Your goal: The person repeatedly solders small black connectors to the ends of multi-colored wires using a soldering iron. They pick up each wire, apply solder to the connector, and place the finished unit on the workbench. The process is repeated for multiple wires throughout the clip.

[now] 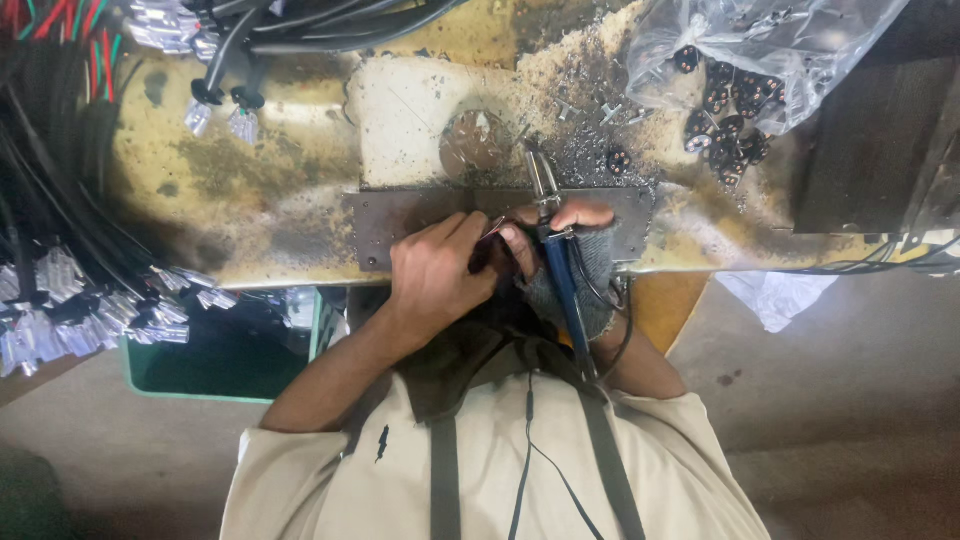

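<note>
My left hand [435,270] pinches a small dark part with thin wires at the near edge of a grey metal plate [420,212]. In a grey fingerless glove, my right hand [570,262] grips a blue-handled soldering iron [562,270]. The iron's metal tip [540,180] points away from me over the plate. Both hands meet over the small part, which is mostly hidden by my fingers. A black cord runs from the iron down across my chest.
A stained yellow workbench [250,170] carries metal filings and solder scraps. A clear plastic bag [760,60] of black plug parts lies at the far right. Bundles of black cables with wrapped ends [90,300] hang at the left over a green bin [230,350].
</note>
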